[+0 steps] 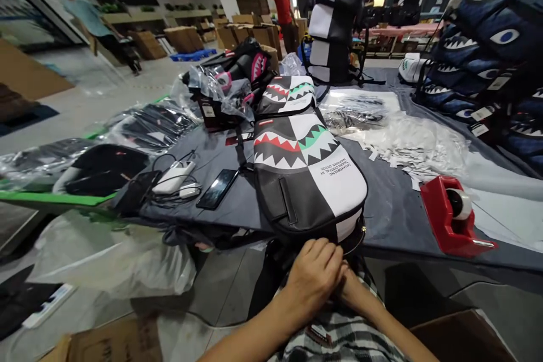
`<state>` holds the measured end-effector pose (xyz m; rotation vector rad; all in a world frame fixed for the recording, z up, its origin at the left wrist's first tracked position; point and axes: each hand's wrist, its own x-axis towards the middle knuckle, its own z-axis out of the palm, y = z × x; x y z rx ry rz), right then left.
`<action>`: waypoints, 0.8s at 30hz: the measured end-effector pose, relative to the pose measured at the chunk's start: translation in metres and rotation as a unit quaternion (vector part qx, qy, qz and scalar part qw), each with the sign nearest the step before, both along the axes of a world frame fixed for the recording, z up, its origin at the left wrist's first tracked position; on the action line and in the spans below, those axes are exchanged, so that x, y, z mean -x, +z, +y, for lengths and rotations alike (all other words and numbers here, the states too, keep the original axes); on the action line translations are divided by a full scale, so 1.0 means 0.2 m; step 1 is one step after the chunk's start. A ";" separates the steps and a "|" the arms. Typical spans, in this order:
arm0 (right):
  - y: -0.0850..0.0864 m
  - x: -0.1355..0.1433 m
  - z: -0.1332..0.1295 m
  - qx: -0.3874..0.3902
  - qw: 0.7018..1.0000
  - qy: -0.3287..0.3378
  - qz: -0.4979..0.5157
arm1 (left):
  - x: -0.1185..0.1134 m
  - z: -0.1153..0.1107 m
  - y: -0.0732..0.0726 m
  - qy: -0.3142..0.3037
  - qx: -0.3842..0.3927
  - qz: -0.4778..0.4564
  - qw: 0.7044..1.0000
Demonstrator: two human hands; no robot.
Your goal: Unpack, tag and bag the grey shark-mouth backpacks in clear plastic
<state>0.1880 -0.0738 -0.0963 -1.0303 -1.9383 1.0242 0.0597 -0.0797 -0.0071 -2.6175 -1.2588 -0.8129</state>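
A black, grey and white backpack [288, 181] with a red and green shark-mouth print lies on the table edge, its base toward me. Just below that base, my left hand [316, 268] is closed, fingers curled together, partly over my right hand. My right hand [352, 283] is also closed, and most of its fingers are hidden behind the left. Whatever is in them, if anything, does not show. Beside the backpack's lower right corner hangs a gold zipper pull [363, 230]. A second shark-print backpack [288, 93] lies behind the first.
A red tape dispenser [445, 215] stands on the right. To the left lie a phone [218, 188] and a white charger [173, 177] with cables. Stacked backpacks [335, 28] and blue shark bags [479, 51] rise behind. Two people stand in the background.
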 end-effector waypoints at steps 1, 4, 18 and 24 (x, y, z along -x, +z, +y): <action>0.00 -0.02 -0.01 -0.005 1.000 0.011 0.004 | 0.07 -0.03 -0.01 0.015 -0.031 -0.015 0.999; 0.02 -0.02 -0.03 -0.006 0.999 0.006 0.039 | 0.17 -0.07 -0.02 0.043 -0.046 -0.046 0.997; 0.28 -0.30 0.00 0.362 0.808 -0.206 0.418 | 0.35 -0.03 0.09 0.165 -0.075 -0.234 0.955; 0.41 -0.12 0.08 0.336 0.746 -0.280 0.502 | 0.40 0.24 0.04 0.260 0.237 -0.483 0.802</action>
